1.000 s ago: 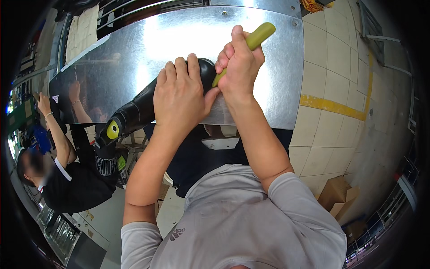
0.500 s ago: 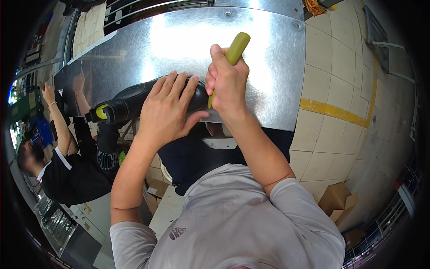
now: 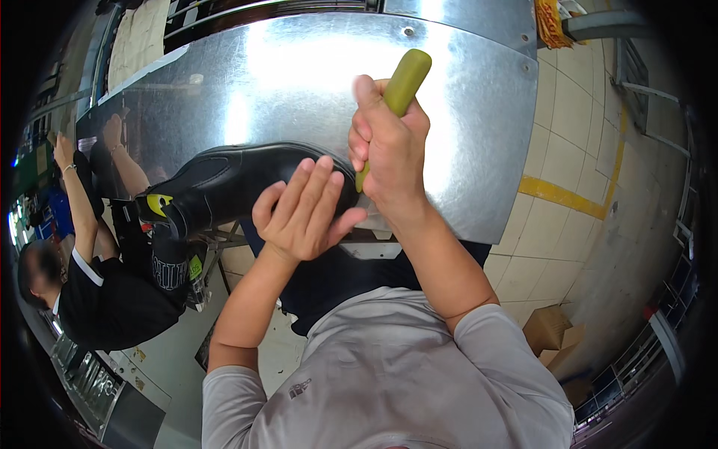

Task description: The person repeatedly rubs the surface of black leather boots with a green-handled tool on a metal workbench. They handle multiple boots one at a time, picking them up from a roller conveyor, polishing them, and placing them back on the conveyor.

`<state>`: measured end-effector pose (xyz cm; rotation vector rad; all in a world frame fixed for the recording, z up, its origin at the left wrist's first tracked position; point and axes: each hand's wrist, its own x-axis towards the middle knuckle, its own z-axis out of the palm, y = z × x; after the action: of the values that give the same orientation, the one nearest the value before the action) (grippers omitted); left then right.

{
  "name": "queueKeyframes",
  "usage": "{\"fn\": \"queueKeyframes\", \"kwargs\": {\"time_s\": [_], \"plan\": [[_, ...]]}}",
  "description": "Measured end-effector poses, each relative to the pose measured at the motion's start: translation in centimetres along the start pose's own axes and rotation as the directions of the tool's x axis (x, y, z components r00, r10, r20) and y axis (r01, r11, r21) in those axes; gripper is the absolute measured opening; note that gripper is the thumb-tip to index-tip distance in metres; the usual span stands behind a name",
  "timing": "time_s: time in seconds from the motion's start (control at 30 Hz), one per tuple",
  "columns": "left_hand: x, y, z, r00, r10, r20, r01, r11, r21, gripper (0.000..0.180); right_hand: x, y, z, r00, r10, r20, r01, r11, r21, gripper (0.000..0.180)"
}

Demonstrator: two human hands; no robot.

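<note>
A black leather boot [image 3: 224,179] lies on its side along the near edge of the metal-topped table, its toe pointing right and its shaft left, with a yellow-green patch at the top opening. My left hand [image 3: 301,217] is over the front of the boot, fingers stretched out; whether the palm touches it I cannot tell. Closed in a fist, my right hand [image 3: 393,153] grips a yellow-green tapered stick [image 3: 409,78]. Its thick rounded end sticks up above the fist, and the thin end points down beside the boot's toe.
The shiny metal table [image 3: 314,67] stretches away ahead, with screws near its far right corner. At the left a person in a black shirt [image 3: 123,310] works with an arm raised at the table. Tiled floor with a yellow line [image 3: 561,196] and an open cardboard box [image 3: 552,333] lie right.
My left hand has slid back toward me, baring more of the boot's upper side. My right hand keeps its hold on the stick near the toe. The whole view has shifted slightly.
</note>
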<state>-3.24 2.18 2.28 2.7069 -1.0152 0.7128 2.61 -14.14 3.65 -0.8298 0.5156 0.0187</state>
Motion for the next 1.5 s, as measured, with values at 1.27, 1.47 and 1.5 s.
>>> {"fn": "queueKeyframes", "kwargs": {"time_s": [1.27, 1.47, 1.5], "plan": [[0.1, -0.3, -1.0, 0.936, -0.184, -0.299, 0.072, 0.934, -0.349, 0.017, 6.3, 3.2, 11.5, 0.842, 0.104, 0.529, 0.029, 0.971, -0.238, 0.028], [-4.6, -8.8, -6.6, 0.515, -0.700, -0.494, 0.199, 0.659, -0.726, 0.074, -0.6, -4.5, 2.3, 0.922, 0.013, 0.387, 0.234, 0.778, -0.584, 0.045], [-4.7, -11.1, -6.6, 0.609, -0.728, -0.314, 0.251, 0.552, -0.795, 0.082, -1.8, -3.9, 0.7, 0.941, 0.054, 0.335, 0.177, 0.764, -0.621, 0.047]]}}
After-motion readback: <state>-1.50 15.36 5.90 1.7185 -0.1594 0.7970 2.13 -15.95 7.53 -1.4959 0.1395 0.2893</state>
